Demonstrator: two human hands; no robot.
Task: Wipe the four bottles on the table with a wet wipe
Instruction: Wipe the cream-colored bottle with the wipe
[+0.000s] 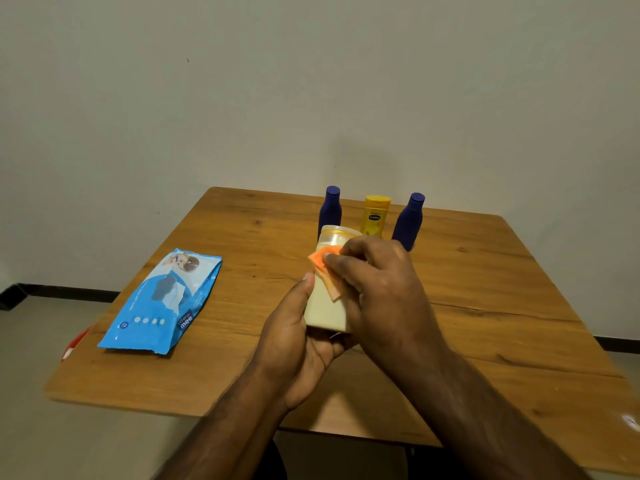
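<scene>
My left hand [298,337] cradles a cream-coloured bottle [327,308] from below, lifted above the wooden table [242,341], its cap end pointing away from me. My right hand [377,282] presses an orange wipe [327,271] against the bottle's upper side, fingers closed on the wipe. Three other bottles stand upright at the table's far side: a dark blue one [330,211], a yellow one [375,216] and another dark blue one [408,220]. Part of the cream bottle is hidden under my right hand.
A blue wet-wipe packet [162,303] lies flat on the left part of the table. A red object [74,344] peeks out past the table's left edge. A plain wall rises behind the table's far edge.
</scene>
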